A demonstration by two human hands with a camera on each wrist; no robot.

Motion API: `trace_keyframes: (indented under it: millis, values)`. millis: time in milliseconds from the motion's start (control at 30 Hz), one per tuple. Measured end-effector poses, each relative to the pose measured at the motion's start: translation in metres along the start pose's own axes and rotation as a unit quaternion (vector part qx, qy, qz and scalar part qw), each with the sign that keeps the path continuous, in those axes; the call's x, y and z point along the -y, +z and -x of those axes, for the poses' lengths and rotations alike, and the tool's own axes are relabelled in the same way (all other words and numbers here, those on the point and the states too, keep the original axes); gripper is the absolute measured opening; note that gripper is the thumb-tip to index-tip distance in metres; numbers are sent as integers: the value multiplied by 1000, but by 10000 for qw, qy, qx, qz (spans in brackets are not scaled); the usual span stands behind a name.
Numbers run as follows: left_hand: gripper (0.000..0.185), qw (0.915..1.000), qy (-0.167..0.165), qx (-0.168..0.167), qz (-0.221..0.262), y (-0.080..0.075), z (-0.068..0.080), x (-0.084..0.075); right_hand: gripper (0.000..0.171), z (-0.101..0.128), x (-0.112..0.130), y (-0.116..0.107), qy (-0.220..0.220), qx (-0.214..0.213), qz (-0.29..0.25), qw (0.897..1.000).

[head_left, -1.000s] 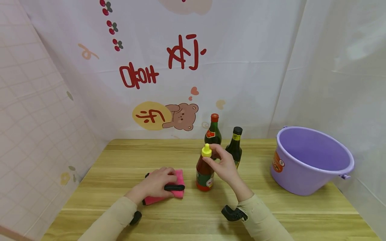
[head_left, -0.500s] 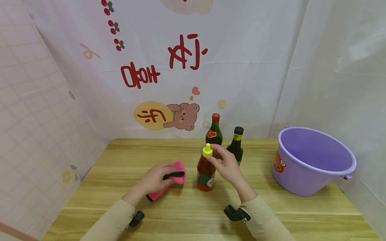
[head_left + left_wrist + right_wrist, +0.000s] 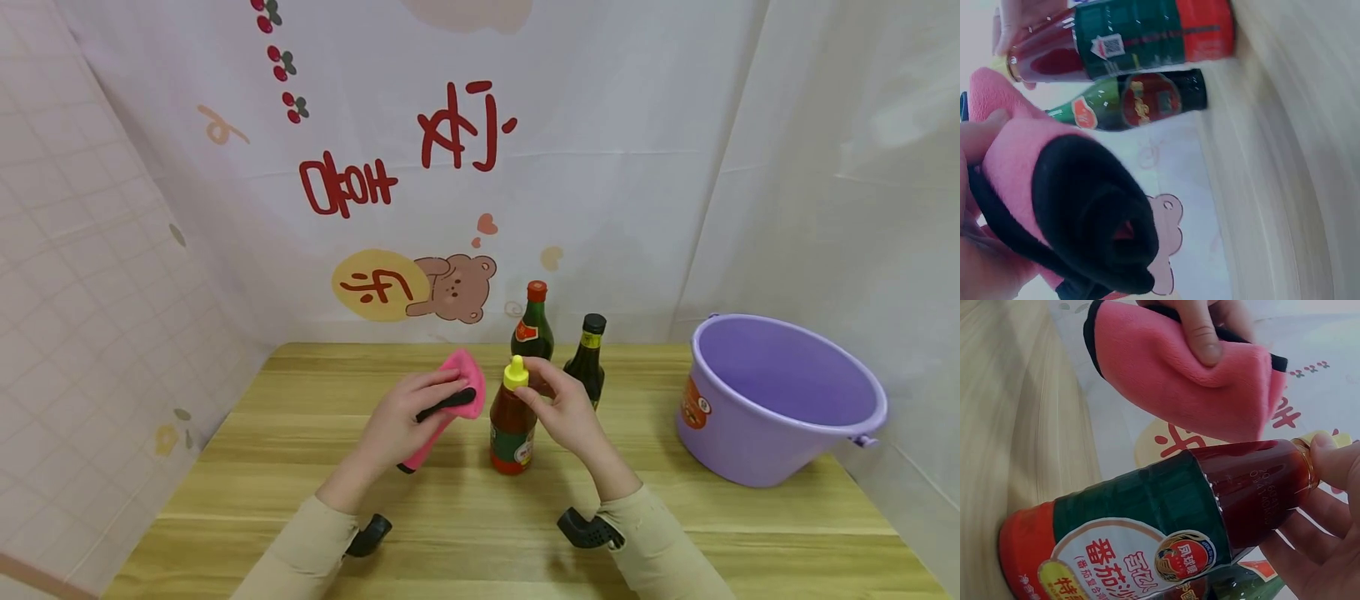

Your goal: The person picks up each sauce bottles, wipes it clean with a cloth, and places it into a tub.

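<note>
A ketchup bottle (image 3: 512,433) with a yellow nozzle cap stands upright on the wooden table. My right hand (image 3: 564,408) pinches it at the neck, just under the cap, with thumb and fingers. To the left of the bottle, my left hand (image 3: 408,421) grips a folded pink cloth (image 3: 467,379) with black edging, lifted off the table. In the right wrist view the thumb presses into the cloth (image 3: 1179,375), which hangs close beside the upper part of the bottle (image 3: 1241,487). Whether cloth and bottle touch, I cannot tell.
Behind the ketchup stand a green bottle (image 3: 533,333) with a red cap and a dark bottle (image 3: 587,367) with a black cap. A purple bucket (image 3: 738,442) stands at the right of the table (image 3: 480,542). A printed white curtain (image 3: 622,208) hangs behind.
My left hand has raised the pink cloth off the table and carried it forward and right, up beside the ketchup bottle. My right hand keeps its hold on the bottle neck.
</note>
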State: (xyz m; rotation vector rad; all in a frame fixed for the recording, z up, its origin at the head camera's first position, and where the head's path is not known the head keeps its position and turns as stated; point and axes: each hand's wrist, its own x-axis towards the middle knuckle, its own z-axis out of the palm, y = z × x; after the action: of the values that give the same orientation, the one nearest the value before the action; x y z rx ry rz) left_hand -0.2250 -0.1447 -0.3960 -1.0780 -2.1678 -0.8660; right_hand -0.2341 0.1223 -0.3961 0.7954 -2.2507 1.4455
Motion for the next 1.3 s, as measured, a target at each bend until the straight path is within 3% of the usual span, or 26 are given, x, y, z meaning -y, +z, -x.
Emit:
trace_keyframes:
  millis: [100,567,800,1300]
  values:
    - [45,9998,44,-194,78,4,-4,-4,34,-1,0,0,-33,26,14,10000]
    - [41,9975,-54,-460,530,31,-6,-12,37,0,1,-1,12,-6,85,10000]
    - [39,9971,-181,-350,654,39,-4,-11,37,1,0,0,8,-62,25,10000]
    - [29,9977,-112,-223,625,47,1,-8,37,1,-1,2,16,-52,-16,10000]
